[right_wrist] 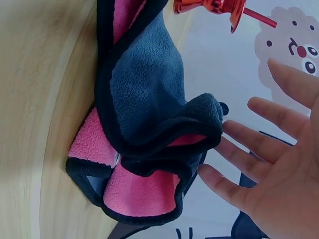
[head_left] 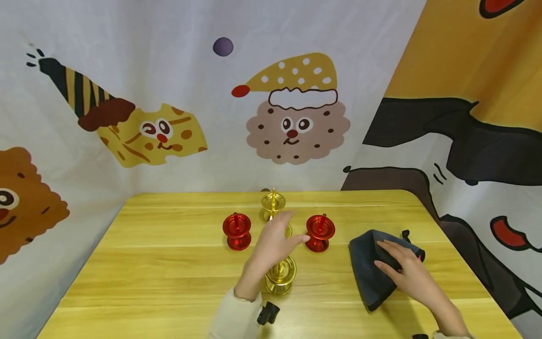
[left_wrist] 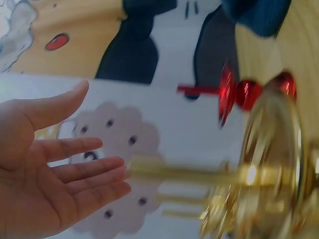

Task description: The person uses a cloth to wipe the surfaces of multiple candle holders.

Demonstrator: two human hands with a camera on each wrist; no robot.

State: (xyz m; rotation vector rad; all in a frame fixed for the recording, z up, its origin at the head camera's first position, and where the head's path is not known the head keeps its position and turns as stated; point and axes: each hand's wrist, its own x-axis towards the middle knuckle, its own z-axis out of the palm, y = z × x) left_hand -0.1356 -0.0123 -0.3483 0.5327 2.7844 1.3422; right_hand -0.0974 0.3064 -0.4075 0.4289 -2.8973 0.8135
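Observation:
Gold candle holders, each with an upright spike, stand in a line on the table: a front one (head_left: 281, 275), a middle one mostly hidden by my left hand, and a back one (head_left: 273, 202). My left hand (head_left: 271, 242) hovers over this line with fingers extended, holding nothing. In the left wrist view a blurred gold holder (left_wrist: 274, 144) fills the foreground. Red candle holders stand on either side, one left (head_left: 237, 230) and one right (head_left: 320, 231). My right hand (head_left: 408, 275), fingers spread, is at a folded grey-blue cloth (head_left: 366, 266) with pink lining; whether the fingertips touch it is unclear.
The wooden table (head_left: 169, 263) has a light grain and rounded far corners. A white curtain (head_left: 178, 56) printed with cartoon biscuits and cheese hangs behind it and along its sides.

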